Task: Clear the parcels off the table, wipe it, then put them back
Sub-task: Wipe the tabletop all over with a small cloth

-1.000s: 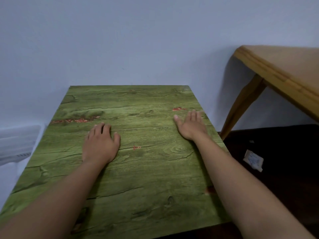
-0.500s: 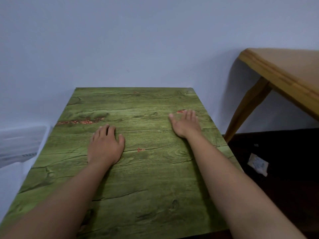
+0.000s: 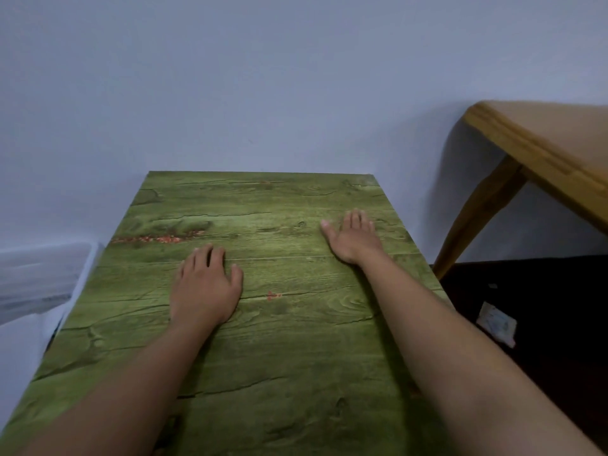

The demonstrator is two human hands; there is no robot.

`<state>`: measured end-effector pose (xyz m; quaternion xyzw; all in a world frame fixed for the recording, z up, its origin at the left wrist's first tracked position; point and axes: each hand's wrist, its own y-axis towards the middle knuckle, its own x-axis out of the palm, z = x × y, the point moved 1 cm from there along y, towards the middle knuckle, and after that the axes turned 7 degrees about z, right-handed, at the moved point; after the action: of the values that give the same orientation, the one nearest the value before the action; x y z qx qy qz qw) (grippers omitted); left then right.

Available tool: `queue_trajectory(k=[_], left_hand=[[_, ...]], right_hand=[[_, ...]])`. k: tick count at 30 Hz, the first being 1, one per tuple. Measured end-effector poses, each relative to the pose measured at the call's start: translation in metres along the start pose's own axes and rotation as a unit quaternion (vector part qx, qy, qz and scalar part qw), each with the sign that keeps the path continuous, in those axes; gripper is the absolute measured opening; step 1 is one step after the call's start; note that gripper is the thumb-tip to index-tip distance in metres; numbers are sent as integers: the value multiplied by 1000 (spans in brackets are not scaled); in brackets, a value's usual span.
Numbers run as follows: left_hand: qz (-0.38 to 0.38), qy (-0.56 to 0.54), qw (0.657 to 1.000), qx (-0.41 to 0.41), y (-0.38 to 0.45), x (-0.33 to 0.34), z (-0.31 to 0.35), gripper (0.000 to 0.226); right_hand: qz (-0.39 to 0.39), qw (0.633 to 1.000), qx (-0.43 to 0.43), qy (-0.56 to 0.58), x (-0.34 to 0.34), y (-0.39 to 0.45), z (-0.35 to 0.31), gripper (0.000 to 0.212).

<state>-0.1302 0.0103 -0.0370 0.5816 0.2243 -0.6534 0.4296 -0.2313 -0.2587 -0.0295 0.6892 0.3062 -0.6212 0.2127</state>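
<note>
green wood-grain table [image 3: 296, 357], against the wall: we rest our left hand [image 3: 205, 287] and right hand [image 3: 353, 238] flat on it, fingers straight, holding nothing. we see no parcels in view.

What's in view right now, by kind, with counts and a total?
Tables: 2, green table and tan wooden table
Hands: 2, left hand and right hand, both flat on the green one
Packets on floor: 1, white packet
Parcels: 0
Total: 5

Green table [image 3: 296, 357]: near edge cut off by frame bottom. Wooden table [image 3: 543, 153]: mostly out of frame right. Floor packet [image 3: 496, 322]: print unreadable. White object [image 3: 36, 274]: blurred, unidentifiable.
</note>
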Motion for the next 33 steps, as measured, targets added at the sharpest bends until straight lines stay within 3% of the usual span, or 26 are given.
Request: queue_trajectory(k=[3,5,10,12,17,19,21,24,26,29,33], left_hand=[[-3,-4,1000,0,0,0,0,58],[-5,-4,1000,-2,0,0,0,59],[-5,-1,1000,-3,0,-1,1,60],[-5,-1,1000,-3,-1,-1,0,60],[-6,1,1000,-2,0,0,0,59],[-5,3,1000,-4,0,0,1,59],[-8,4,1000,-4,0,1,2,60],[-6,4,1000,-6,1,1,1,59],[-4,4,1000,-4,1,1,1,59],[-6,5,1000,-3,1,-1,1,59],[-9,4,1000,-5,1,-1,2,58]], right_hand=[[-13,991,-132,-13,-4,-6,16,85],[-36,989,-142,-5,-12,2,42,81],[7,990,133,33,-12,29,45,90],[0,985,163,50,-10,27,21,92],[-21,995,-96,0,-5,14,36,85],[-33,991,-130,-2,-13,19,64,80],[-15,999,-50,8,-20,30,84,83],[13,986,161,46,-20,45,74,91],[-1,980,192,57,-19,48,48,94],[-2,998,55,12,-10,47,31,94],[-18,993,-116,-8,-12,43,62,85]])
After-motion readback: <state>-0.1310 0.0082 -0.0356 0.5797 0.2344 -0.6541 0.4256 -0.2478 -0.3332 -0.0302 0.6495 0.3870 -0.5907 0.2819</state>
